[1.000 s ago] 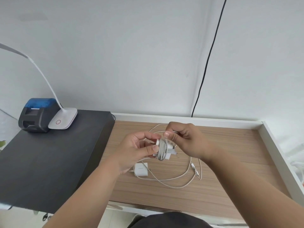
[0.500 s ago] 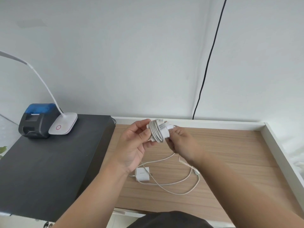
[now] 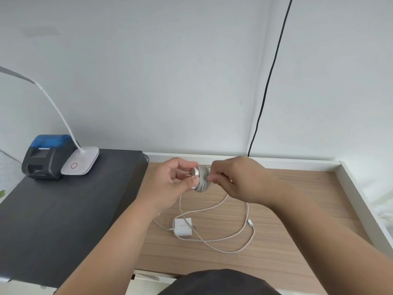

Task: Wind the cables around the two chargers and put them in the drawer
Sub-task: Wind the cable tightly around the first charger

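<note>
Both hands meet above the far side of the wooden worktop (image 3: 287,209). The left hand (image 3: 168,184) pinches the first charger (image 3: 196,177) between thumb and curled fingers, holding it in the air with its pale round end facing left. Grey-white cable (image 3: 203,179) is wrapped round its body in several tight turns. The right hand (image 3: 240,179) presses against the other side of the bundle, its fingers (image 3: 214,177) curled and pinching the cable at the coil (the very tip of the cable is hidden under them).

The second charger (image 3: 183,227), a small white block, lies flat on the worktop nearer the person, below the hands and well apart from them. Its face carries a faint grey marking, too small to read. Its loose cable (image 3: 231,237) runs out in wide loops to the right and crosses over itself, with a connector end (image 3: 249,222) lying on the wood.

To the left a black cabinet (image 3: 63,209) stands against the worktop. On its far corner sit a black printer (image 3: 45,159) with a blue lid and a white lamp (image 3: 81,159), whose base bears a red ring (no lettering shows on either). A black wire (image 3: 270,81) runs down the white wall behind. A white raised rim (image 3: 361,188) borders the worktop at the back and right.
</note>
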Demonstrator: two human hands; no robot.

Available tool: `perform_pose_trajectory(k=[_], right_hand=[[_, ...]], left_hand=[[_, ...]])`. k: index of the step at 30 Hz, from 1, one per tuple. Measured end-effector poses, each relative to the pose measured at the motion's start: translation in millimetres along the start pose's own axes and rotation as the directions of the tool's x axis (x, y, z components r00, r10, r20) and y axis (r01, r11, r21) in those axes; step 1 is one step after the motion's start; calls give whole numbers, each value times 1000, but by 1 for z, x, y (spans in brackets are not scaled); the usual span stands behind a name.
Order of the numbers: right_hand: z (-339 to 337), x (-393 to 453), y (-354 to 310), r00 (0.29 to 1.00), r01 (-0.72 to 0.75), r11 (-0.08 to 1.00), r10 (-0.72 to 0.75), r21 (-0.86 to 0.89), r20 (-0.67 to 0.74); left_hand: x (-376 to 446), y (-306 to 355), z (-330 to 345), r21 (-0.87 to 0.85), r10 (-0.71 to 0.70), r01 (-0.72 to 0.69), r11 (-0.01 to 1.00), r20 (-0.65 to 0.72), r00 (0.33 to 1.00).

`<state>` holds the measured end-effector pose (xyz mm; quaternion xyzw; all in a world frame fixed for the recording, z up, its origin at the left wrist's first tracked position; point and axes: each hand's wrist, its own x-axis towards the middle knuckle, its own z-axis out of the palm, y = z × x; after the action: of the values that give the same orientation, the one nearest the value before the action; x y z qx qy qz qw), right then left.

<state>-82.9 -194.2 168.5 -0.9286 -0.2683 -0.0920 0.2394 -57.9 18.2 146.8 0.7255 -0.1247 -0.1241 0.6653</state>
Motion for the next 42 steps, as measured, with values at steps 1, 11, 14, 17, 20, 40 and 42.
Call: perform_pose_trajectory(k=[1,11,14,17,20,40,42], right_hand=[[-1,2,1,1000,28,999,-28,16,-7],[27,8,12,967,-253,634,168,731,189],[39,-1,11,930,-364,348,184,864,317],[56,-9,5,900,-391,115,257,913,353],[67,-14,1,863,-415,89,355,905,360],[0,-18,2,981,-118,973,145,-198,127],[-3,-16,6,995,-72,980,85,-186,62]], left_hand=[[0,2,-2,-2,0,0,1000,30,1000],[-13,-5,-10,-319,-71,133,938,199,977],[-15,-8,-6,-431,-62,159,888,231,971],[-15,-11,2,-532,-53,162,831,214,975],[-12,-15,10,-628,-90,146,765,121,989],[-3,-11,22,126,0,8,992,-69,998],[-5,-10,19,150,-35,36,988,-11,999]])
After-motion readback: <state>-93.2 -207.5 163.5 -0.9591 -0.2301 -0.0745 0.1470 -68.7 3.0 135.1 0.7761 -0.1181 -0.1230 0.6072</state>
